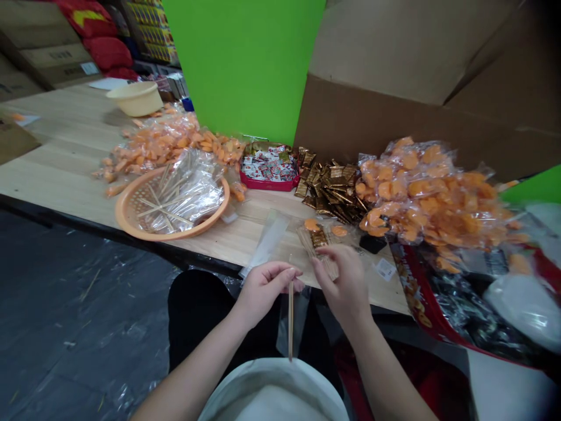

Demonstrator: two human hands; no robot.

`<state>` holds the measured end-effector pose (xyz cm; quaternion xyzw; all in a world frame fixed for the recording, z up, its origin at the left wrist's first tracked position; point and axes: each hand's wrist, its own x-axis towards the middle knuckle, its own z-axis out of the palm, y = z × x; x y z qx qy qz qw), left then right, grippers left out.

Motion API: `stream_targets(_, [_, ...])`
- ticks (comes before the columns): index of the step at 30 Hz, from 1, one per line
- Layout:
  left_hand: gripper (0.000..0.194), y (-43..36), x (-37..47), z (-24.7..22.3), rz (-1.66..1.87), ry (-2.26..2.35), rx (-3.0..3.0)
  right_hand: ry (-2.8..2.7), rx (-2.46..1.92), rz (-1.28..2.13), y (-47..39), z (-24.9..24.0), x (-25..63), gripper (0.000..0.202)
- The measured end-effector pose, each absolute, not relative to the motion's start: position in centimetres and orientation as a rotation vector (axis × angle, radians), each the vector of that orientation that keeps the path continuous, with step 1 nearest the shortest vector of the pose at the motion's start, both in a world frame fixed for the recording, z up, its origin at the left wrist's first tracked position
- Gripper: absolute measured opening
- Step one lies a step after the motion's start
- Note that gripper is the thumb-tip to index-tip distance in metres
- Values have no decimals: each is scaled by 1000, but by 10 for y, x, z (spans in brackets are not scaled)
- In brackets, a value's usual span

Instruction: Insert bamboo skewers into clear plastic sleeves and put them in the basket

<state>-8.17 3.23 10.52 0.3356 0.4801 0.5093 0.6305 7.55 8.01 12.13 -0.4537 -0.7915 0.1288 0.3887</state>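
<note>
My left hand [267, 289] is clamped, thumb against fingers, on the top of a clear bag [301, 316] with sticks [290, 318] upright along it. My right hand [344, 283] has thumb and fingertips apart, curved over a gold packet [319, 237] and loose sticks; whether they touch, I can't tell.

I judge the bag almost weightless, limp and slippery, with only the sticks giving it a spine. They look stiff but thin enough to snap if bent, so I'd pinch bag and sticks together near the top, as here. The gold packet seems light and slick too, best taken by its crimped end, gently, in case the inside crumbles.

The bag hangs past the front edge of the surface [239, 234], above my lap. Its lower end comes down to the rim of a white bucket [245, 369]; I can't tell if it touches.

Flat clear sleeves [269, 237] lie just beyond my left hand. Farther out, a basket [125, 204] bounds the left, a pink tray [269, 185] and gold pile [335, 190] the far side, an orange heap [438, 187] the right. The freest room lies between basket and sleeves.
</note>
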Motion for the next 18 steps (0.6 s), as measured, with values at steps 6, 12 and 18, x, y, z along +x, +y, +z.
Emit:
stream_targets(6, [27, 33, -78, 105, 1207, 1114, 906, -2190, -951, -35, 67, 127, 76, 22])
stream_targets(12, [22, 30, -76, 108, 1222, 1392, 1303, -2344, -951, -56, 66, 121, 66, 20])
stream_targets(18, [23, 28, -72, 110, 1218, 1328, 1166, -1967, -1101, 326, 77, 118, 70, 13])
